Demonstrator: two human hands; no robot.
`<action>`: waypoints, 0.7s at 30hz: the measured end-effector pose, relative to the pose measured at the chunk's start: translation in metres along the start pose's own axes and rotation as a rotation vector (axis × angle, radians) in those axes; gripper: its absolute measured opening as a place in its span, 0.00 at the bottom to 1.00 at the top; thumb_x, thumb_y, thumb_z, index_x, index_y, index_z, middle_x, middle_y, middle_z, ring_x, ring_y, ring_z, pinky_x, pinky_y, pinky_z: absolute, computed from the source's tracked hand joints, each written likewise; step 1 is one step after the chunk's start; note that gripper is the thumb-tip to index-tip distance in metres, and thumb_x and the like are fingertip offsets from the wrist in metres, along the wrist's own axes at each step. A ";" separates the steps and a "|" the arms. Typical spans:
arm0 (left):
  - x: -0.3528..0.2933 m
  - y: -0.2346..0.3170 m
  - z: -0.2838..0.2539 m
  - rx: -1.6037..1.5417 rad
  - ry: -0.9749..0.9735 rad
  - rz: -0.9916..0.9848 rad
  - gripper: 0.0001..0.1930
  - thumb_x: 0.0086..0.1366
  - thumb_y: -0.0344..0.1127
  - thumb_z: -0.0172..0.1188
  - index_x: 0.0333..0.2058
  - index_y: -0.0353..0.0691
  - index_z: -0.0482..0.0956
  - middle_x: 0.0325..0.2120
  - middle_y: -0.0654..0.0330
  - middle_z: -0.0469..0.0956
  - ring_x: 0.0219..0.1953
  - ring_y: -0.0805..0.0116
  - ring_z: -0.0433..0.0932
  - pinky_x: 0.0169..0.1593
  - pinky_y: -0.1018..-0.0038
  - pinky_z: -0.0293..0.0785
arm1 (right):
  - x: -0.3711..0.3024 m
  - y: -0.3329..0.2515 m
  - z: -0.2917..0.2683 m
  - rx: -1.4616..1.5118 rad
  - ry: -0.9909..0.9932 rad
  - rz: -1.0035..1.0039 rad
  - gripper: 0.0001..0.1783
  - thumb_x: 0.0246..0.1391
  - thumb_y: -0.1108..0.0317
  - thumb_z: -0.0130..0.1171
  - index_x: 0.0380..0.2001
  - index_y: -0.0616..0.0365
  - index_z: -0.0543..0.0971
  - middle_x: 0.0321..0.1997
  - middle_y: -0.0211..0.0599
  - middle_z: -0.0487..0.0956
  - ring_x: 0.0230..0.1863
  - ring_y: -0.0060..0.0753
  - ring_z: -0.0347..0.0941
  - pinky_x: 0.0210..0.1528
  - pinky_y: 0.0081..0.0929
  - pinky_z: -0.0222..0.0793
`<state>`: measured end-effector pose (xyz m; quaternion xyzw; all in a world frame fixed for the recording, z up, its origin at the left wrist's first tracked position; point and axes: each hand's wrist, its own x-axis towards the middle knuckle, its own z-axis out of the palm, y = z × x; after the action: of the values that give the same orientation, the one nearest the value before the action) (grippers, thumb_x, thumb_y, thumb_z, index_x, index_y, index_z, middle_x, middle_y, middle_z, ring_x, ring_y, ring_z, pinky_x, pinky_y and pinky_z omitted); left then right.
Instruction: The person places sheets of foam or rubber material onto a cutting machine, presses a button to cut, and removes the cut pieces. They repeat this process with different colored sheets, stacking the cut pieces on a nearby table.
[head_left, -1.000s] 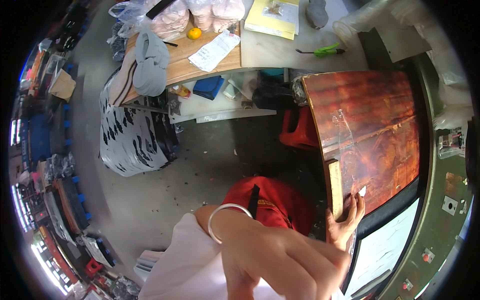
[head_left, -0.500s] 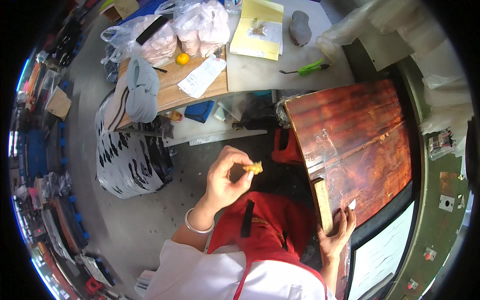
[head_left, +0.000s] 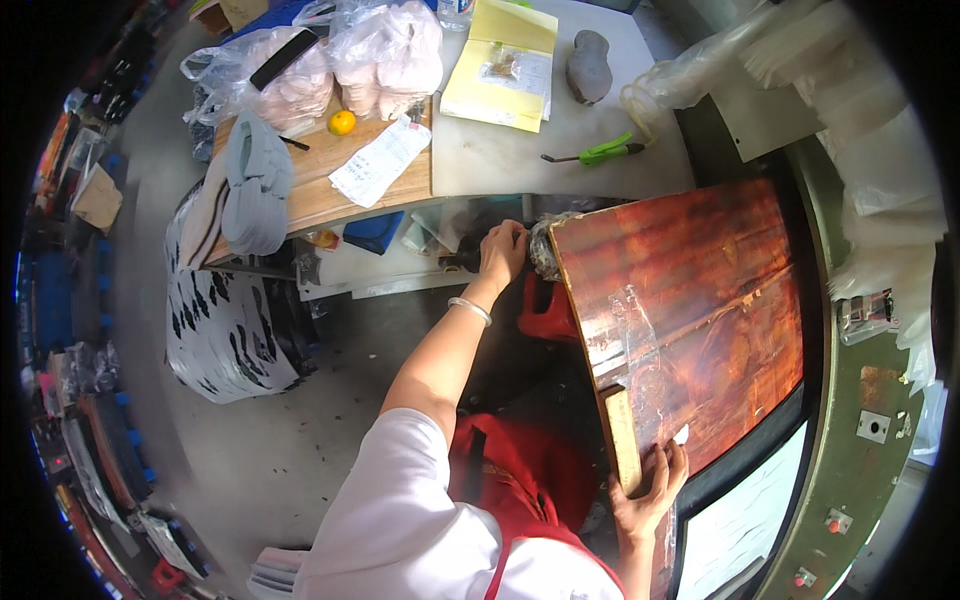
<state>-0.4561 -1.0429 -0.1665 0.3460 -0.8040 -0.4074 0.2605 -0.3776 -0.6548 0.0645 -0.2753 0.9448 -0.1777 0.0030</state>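
Note:
My left hand (head_left: 503, 252) is stretched forward, its fingers curled together beside a clear-plastic-wrapped bundle (head_left: 546, 248) at the corner of the red-brown wooden board (head_left: 700, 310). Whatever those fingers hold is hidden. A silvery bangle (head_left: 470, 311) circles that wrist. On the near left edge of the board lies a narrow wooden strip (head_left: 622, 440). My right hand (head_left: 648, 497) grips the strip's near end, thumb on one side and fingers on the other. By those fingertips sits a small white scrap (head_left: 681, 435).
Ahead stands a table with bagged pinkish pieces (head_left: 385, 60), grey stacked pieces (head_left: 258, 185), an orange fruit (head_left: 342, 122), a paper slip (head_left: 380, 165), a yellow folder (head_left: 498, 70) and a green-handled tool (head_left: 605, 150). A green machine frame (head_left: 850, 440) borders the right. Something red (head_left: 548, 310) is below the board.
My left hand has moved forward from near my apron to the board's far corner; the small yellowish piece it pinched no longer shows. My right hand stays on the wooden strip. The view has shifted slightly.

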 end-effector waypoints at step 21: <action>-0.112 0.002 -0.081 0.166 0.127 0.197 0.18 0.55 0.33 0.63 0.46 0.38 0.77 0.39 0.50 0.78 0.44 0.50 0.75 0.50 0.61 0.69 | -0.004 0.008 0.002 0.040 0.014 0.033 0.38 0.21 0.63 0.69 0.45 0.62 0.73 0.54 0.57 0.65 0.57 0.62 0.60 0.56 0.53 0.61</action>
<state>-0.3299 -0.9950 -0.1372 0.3107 -0.8469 -0.2892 0.3203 -0.3780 -0.6469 0.0591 -0.2583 0.9455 -0.1984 0.0049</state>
